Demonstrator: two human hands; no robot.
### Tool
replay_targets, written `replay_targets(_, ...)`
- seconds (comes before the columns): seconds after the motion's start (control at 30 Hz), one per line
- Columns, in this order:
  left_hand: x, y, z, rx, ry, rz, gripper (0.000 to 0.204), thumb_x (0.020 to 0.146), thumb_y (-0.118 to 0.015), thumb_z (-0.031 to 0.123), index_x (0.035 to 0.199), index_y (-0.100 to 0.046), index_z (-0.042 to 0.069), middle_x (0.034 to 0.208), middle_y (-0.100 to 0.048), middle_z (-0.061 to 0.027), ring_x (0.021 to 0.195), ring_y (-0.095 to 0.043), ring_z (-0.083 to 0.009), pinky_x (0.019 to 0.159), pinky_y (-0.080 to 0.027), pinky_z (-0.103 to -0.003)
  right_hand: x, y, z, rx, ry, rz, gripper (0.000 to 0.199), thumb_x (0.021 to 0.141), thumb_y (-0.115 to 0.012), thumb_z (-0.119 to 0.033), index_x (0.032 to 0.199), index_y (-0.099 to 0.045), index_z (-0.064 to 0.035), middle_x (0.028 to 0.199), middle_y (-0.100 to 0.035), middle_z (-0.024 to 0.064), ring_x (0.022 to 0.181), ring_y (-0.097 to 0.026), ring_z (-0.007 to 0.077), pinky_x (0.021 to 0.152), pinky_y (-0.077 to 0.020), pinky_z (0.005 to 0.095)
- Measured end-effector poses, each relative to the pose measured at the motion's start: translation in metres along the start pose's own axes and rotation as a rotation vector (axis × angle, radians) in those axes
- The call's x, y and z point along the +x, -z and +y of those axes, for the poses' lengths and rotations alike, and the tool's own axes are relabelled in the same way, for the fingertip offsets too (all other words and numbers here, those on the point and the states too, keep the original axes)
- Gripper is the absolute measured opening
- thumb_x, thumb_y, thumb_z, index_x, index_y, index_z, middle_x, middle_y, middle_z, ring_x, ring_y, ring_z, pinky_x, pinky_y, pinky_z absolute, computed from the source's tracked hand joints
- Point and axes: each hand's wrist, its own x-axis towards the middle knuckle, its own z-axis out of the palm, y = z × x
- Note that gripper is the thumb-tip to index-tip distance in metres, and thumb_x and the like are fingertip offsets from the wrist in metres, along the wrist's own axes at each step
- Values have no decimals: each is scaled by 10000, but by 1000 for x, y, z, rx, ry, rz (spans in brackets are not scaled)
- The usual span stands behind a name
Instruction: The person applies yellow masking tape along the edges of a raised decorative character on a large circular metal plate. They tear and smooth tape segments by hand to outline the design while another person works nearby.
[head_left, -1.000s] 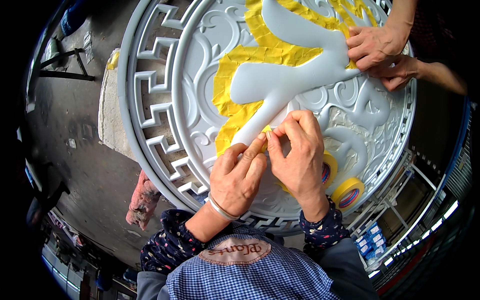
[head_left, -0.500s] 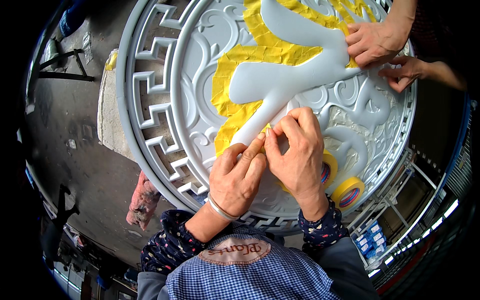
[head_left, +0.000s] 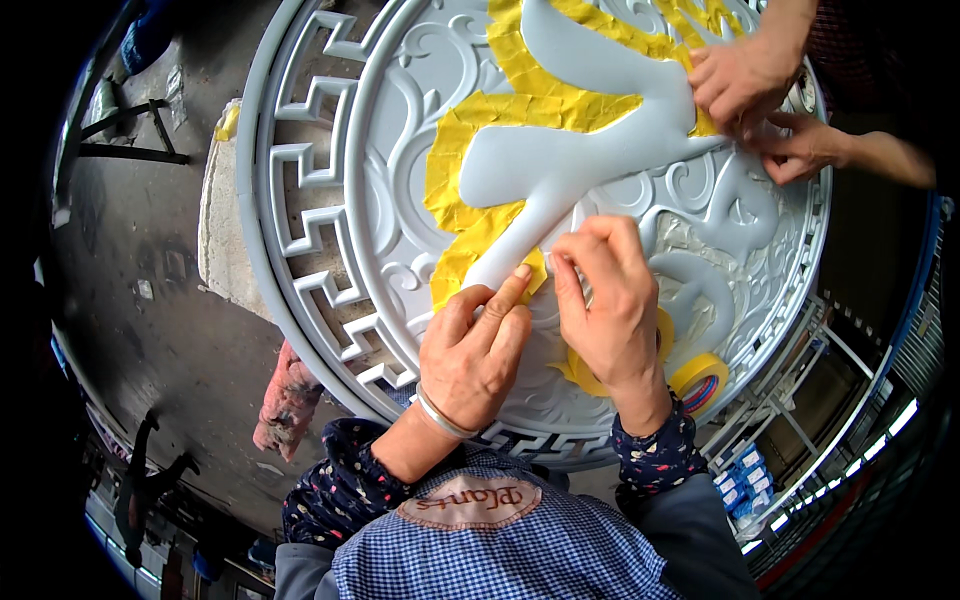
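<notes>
A round grey-white panel (head_left: 400,130) with raised scrolls and a pierced fretwork rim lies before me. Along a smooth raised shape on it, yellow masking tape (head_left: 460,140) is stuck in overlapping pieces. My left hand (head_left: 475,350), fingers close together, presses a fingertip onto a short tape piece (head_left: 537,274) at the lower end of that shape. Just right of it, my right hand (head_left: 608,310) has thumb and forefinger drawn together over the panel; whatever is between them is too small to make out. Beside my right wrist lie yellow tape rolls (head_left: 697,380), one partly hidden.
At the upper right, another person's hands (head_left: 745,85) work at the taped edge. A pale rough slab (head_left: 228,230) and a stained pink cloth roll (head_left: 287,400) lie left of the panel. A metal frame (head_left: 775,410) and blue packages (head_left: 745,485) are at the lower right.
My right hand has drawn away to the right from my left fingertips, uncovering the short tape piece. My left hand stays in place. The other person's hands shifted slightly.
</notes>
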Motion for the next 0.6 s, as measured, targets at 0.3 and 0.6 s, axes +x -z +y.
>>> replay_targets(0.3,-1,-1,0,15,-5,22,195,799,-698,57,992,-671,59,1380,-688,-54,1038,-635,-247,822,-573,-348,-12,8,4,-243,241,-119,393,827,-678,10,1215,-731,-29,1096,-630,90,960,-644,274,800,-573,375)
replay_targets(0.6,-1,1,2,-14,1,24,220,802,-688,51,1020,-662,61,1379,-688,-58,1049,-647,-255,853,-572,-367,-23,16,-3,-336,220,-155,462,855,-635,-8,1315,-666,-37,1207,-617,134,1091,-633,323,909,-562,402)
